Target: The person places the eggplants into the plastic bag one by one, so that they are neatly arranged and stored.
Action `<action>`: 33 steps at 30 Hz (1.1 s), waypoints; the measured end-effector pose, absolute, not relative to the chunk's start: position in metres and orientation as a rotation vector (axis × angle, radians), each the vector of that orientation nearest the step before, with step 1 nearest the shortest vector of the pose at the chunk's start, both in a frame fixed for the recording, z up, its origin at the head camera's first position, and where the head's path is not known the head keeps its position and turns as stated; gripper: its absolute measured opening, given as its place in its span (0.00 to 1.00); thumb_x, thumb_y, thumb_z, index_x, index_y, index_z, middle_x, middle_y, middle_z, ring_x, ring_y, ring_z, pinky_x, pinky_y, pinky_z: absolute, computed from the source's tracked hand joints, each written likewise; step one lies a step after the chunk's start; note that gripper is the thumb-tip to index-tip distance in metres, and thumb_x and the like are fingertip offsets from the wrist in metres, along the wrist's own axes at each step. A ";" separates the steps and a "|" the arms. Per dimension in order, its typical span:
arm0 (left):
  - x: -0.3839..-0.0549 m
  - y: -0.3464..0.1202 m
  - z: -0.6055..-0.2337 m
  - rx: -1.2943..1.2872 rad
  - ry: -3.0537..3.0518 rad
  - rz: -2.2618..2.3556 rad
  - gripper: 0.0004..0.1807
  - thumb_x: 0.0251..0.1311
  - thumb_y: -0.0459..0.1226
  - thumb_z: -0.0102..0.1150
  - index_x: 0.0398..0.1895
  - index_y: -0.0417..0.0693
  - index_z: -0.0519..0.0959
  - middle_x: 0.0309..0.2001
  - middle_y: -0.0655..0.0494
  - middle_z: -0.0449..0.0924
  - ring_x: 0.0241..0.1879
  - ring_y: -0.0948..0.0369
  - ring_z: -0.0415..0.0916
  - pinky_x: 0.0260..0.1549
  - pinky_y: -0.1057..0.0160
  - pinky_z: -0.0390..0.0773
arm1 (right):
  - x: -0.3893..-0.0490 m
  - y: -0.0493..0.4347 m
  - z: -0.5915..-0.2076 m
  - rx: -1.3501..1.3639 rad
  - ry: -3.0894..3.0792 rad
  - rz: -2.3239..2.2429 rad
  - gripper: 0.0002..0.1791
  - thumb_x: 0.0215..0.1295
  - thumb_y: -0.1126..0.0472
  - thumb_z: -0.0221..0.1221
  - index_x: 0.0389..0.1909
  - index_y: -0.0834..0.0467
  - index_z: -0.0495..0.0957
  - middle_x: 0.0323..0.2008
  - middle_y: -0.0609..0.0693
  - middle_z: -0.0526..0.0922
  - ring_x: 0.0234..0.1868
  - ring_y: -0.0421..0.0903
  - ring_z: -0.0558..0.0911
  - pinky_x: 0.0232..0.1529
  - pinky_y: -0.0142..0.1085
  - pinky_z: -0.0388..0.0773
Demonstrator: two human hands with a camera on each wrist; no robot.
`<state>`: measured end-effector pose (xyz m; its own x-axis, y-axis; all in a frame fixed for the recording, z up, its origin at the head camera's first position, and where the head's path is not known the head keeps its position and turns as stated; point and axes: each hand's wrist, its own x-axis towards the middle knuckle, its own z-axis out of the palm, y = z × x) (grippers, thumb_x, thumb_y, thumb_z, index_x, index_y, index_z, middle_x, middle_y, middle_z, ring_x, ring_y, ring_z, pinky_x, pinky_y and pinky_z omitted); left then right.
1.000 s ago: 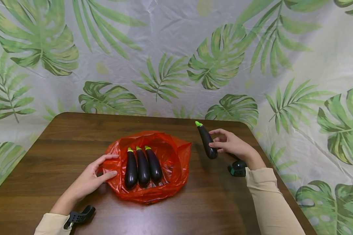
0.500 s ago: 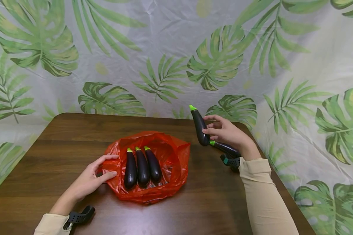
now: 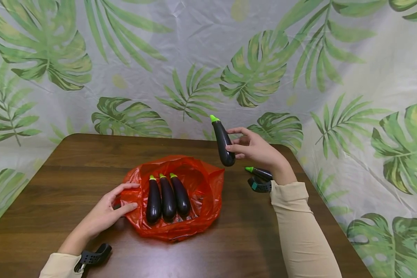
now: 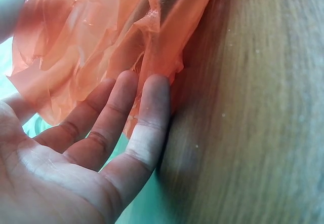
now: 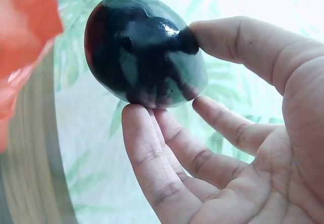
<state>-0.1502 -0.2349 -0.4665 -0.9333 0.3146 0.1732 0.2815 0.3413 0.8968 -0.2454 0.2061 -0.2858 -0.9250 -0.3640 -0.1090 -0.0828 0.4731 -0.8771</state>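
Note:
My right hand pinches an eggplant between thumb and fingertips, raised above the back of the table, its bright green stem pointing up. In the right wrist view the eggplant's glossy rounded end faces the camera. Three more eggplants lie side by side inside a red plastic bag spread wide at its mouth. At the bag's left side, my left hand holds the rim, thumb and index over the plastic. The left wrist view shows its other fingers against the bag's outside, close to the table.
Another eggplant lies on the brown wooden table, partly hidden behind the right wrist and its black strap. A leaf-patterned cloth hangs behind the table's far edge and along its right side.
The right hand has lifted the eggplant and carried it left, toward the bag. The eggplant on the table, mostly covered by the hand before, now shows its green end. The left hand stays put.

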 end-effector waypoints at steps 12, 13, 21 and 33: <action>-0.151 -0.236 -0.466 0.574 2.571 1.661 0.29 0.73 0.38 0.65 0.75 0.50 0.72 0.66 0.40 0.78 0.52 0.71 0.79 0.49 0.67 0.84 | -0.241 0.162 -0.278 -0.477 2.435 -1.405 0.33 0.76 0.57 0.66 0.77 0.50 0.66 0.61 0.63 0.80 0.54 0.55 0.87 0.59 0.49 0.86; -0.150 -0.236 -0.466 0.573 2.567 1.665 0.29 0.74 0.38 0.65 0.75 0.50 0.72 0.65 0.40 0.78 0.52 0.71 0.79 0.49 0.67 0.84 | -0.241 0.158 -0.278 -0.495 2.427 -1.405 0.33 0.76 0.58 0.65 0.77 0.50 0.66 0.60 0.63 0.81 0.54 0.55 0.87 0.59 0.49 0.87; -0.150 -0.236 -0.465 0.588 2.532 1.701 0.29 0.74 0.37 0.65 0.75 0.47 0.71 0.64 0.39 0.80 0.52 0.72 0.80 0.48 0.68 0.84 | -0.239 0.133 -0.282 -0.607 2.406 -1.337 0.32 0.75 0.60 0.65 0.76 0.53 0.66 0.54 0.62 0.82 0.49 0.53 0.87 0.57 0.53 0.87; -0.150 -0.236 -0.466 0.594 2.549 1.696 0.28 0.74 0.37 0.65 0.75 0.47 0.72 0.63 0.40 0.79 0.50 0.70 0.80 0.48 0.68 0.83 | -0.232 0.109 -0.295 -0.623 2.425 -1.165 0.32 0.74 0.57 0.68 0.75 0.49 0.68 0.55 0.59 0.81 0.44 0.51 0.87 0.50 0.46 0.87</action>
<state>-0.1501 -0.2362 -0.4656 -0.9272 0.3239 0.1880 0.2986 0.3361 0.8932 -0.2322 0.1086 -0.2945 -0.8303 -0.5389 -0.1421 -0.2258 0.5584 -0.7983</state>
